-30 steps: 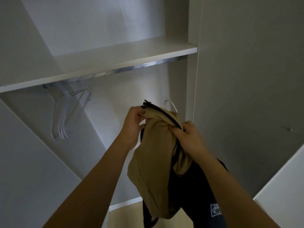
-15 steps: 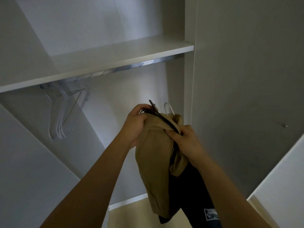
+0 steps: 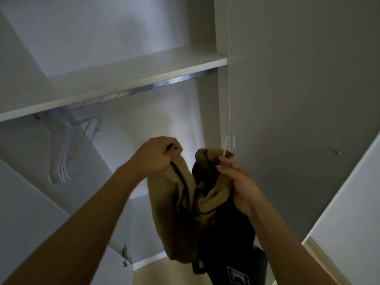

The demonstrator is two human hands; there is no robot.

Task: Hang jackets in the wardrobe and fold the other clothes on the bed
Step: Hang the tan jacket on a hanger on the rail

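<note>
Left hand grips the tan jacket edge; right hand pinches its white hanger. The half-dressed jacket could slide off before reaching the rail.

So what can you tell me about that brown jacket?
The tan jacket looks like soft cloth with a dark lining and dark zipper edging. It hangs bunched and open in front of the wardrobe. The left hand grips one front edge, the right hand the collar side, where a white hanger hook sticks up.
</note>
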